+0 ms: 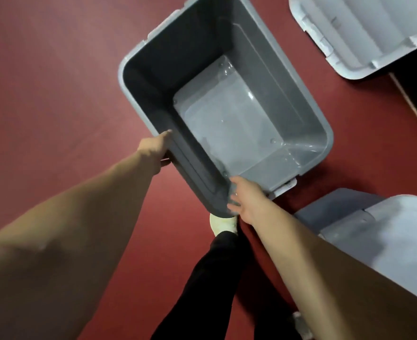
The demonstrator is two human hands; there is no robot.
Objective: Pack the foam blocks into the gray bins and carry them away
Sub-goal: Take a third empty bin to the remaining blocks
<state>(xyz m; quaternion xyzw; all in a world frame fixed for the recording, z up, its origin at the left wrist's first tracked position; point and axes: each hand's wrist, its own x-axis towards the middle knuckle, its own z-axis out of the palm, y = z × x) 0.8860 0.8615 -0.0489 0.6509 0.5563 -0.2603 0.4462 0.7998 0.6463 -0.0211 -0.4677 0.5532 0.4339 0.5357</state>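
Gray bin (288, 111) over the red floor (43, 82): my left hand (153, 149) grips its left long rim. My right hand (245, 200) touches the near corner, and blur hides whether it grips. The opening faces me, and the long axis runs near-right to far-left.

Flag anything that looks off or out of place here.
The gray bin holds nothing, though the left hand grips its rim and the right hand touches its near corner. Nothing looks spilled or damaged.
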